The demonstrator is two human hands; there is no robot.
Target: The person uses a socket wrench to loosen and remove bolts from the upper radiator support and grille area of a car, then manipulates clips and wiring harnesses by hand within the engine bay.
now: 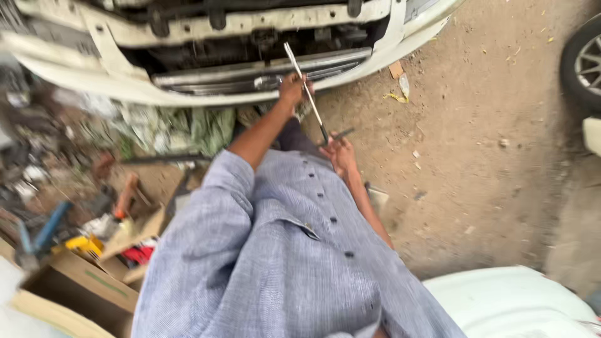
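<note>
Near the frame's centre top, the left hand (pixel 292 89) was clamped on a long metal rod (pixel 307 94), whose lower end met the right hand (pixel 340 153), its grip closed on a small dark tool (pixel 338 134). A white car front (pixel 206 28) crossed the top, with green sacks (pixel 188 128) beneath it, cardboard boxes (pixel 81 285) at lower left, and a wheel (pixel 585 62) at upper right.
</note>
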